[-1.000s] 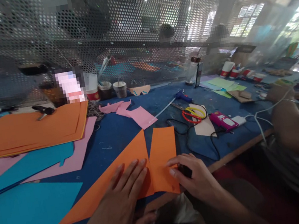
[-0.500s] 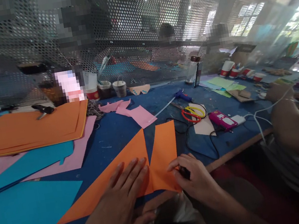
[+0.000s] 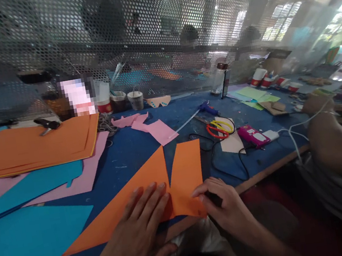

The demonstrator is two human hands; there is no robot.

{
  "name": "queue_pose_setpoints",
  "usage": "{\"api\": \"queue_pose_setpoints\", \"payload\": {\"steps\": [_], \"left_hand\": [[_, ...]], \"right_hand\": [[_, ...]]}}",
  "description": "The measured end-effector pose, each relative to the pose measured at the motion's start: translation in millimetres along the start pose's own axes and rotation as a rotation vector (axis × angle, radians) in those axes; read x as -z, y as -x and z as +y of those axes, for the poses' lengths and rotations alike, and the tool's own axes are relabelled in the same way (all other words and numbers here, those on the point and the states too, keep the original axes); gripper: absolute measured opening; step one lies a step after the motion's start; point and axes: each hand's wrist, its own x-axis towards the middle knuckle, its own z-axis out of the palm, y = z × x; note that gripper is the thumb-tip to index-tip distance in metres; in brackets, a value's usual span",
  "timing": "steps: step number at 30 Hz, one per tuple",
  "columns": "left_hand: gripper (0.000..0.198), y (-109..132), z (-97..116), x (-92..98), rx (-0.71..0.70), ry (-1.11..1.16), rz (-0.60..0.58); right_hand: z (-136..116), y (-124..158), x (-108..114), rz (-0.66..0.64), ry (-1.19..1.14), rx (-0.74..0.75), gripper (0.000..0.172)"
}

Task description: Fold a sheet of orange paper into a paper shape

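Note:
A sheet of orange paper (image 3: 185,165) lies at the table's front edge, with a slanted left part and a narrower right part meeting near its lower middle. Flat on the left part rests my left hand (image 3: 135,228), fingers stretched out and holding nothing. My right hand (image 3: 224,202) has thumb and forefinger closed at the right part's outer edge, near its lower corner. Left of my left hand is a sheet of blue paper (image 3: 35,238). The paper beneath my left palm is hidden.
Orange sheets (image 3: 30,147) are stacked at the left with keys (image 3: 48,126) on top. Beyond my hands lie pink scraps (image 3: 161,131), scissors (image 3: 219,128), a glue gun (image 3: 209,108) and a magenta device (image 3: 253,136) with cables. At the right is another person's arm (image 3: 337,139).
The right part of the orange paper has shifted slightly, its lower edge lying a little higher. Both hands keep nearly the same positions.

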Motion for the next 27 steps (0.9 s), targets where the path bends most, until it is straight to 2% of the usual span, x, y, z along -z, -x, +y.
{"api": "queue_pose_setpoints", "payload": {"steps": [6, 12, 19, 27], "left_hand": [[0.092, 3.2, 3.3, 0.0, 0.001, -0.026, -0.026], [0.090, 2.0, 3.7, 0.1, 0.016, -0.047, -0.026], [0.091, 4.2, 4.4, 1.8, 0.000, -0.070, -0.036], [0.089, 4.1, 4.2, 3.1, -0.017, -0.071, -0.034]], "right_hand": [[4.1, 0.3, -8.9, 0.054, 0.042, 0.004, 0.017], [10.5, 3.6, -10.8, 0.042, 0.087, 0.026, 0.029], [2.5, 5.9, -3.5, 0.022, 0.048, 0.037, 0.014], [6.3, 9.1, -7.5, 0.023, 0.105, 0.054, 0.033]]}}
